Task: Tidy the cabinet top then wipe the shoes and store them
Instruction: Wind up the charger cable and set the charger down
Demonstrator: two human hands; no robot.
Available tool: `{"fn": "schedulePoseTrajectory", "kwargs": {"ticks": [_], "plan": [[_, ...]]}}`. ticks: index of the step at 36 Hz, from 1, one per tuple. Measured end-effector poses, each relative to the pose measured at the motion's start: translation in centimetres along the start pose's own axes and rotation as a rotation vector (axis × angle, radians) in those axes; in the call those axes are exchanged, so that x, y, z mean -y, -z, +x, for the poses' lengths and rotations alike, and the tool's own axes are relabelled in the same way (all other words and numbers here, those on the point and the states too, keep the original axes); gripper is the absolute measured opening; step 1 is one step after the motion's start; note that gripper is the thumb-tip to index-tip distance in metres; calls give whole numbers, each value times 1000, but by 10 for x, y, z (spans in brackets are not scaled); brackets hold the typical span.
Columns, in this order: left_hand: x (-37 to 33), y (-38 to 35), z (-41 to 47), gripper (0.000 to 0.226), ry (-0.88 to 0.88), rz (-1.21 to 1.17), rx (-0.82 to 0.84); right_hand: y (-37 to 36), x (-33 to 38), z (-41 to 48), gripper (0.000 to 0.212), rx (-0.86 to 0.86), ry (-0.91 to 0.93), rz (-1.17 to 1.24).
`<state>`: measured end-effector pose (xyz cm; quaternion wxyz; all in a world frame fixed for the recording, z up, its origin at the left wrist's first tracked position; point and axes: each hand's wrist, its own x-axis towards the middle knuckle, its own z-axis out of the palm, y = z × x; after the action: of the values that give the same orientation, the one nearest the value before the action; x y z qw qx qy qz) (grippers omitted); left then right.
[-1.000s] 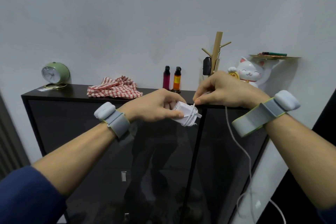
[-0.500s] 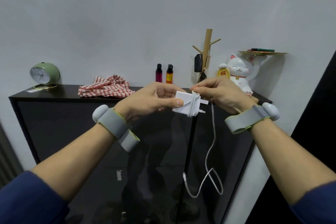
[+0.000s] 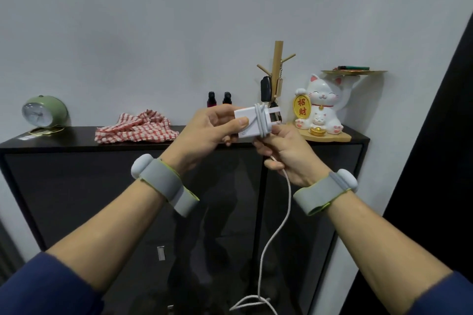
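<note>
Holding the white charger (image 3: 249,124) in the middle of the frame, I am gripping its body with my left hand (image 3: 204,135), thumb pressing on the near face and fingers curling behind. Its long axis is lying across the picture, prongs pointing right, and a few turns of the charging cable (image 3: 286,202) are sitting round its short girth near the prong end. My right hand (image 3: 286,156) is waiting directly beneath those turns, touching the charger's lower edge, fingers curled and pinching the cable where it is leaving the bundle. From there the slack is dropping straight down to a loose loop at the bottom centre. The free length is therefore lying below my right fingers, and I am judging that the next turn calls for carrying it up and over, across the long axis. All this is hovering in front of the dark cabinet top (image 3: 74,137), around its front edge.
</note>
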<state>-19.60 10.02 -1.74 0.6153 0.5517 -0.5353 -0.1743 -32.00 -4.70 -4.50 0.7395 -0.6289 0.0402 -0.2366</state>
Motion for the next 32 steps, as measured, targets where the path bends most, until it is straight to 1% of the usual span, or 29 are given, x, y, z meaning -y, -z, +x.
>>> {"fn": "schedulePoseTrajectory", "kwargs": {"ticks": [3,9,13,18,21,24,27,29,32], "plan": [[2,-2,2,25,-4,41,-10,2,3,-2,24,4,-25,-37],[3,-5,11,30,0,110,-74,-4,1,-3,16,-17,-42,-86],[3,0,18,23,-24,157,-106,-9,1,-4,23,-53,-59,-129],[7,7,26,27,-77,336,-192,-16,1,-11,23,-38,-50,-257],[13,14,23,31,-96,484,-192,-16,5,-12,21,-30,-72,-400],[18,18,20,30,-129,647,-173,-12,14,-10,18,-5,-116,-584],[17,22,19,29,-159,813,-152,-9,26,-10,15,-2,-45,-843],[16,26,18,30,-145,847,-128,-10,36,-11,15,-14,23,-1029],[12,26,18,32,-132,882,-61,-11,51,-8,16,9,95,-1206]]}}
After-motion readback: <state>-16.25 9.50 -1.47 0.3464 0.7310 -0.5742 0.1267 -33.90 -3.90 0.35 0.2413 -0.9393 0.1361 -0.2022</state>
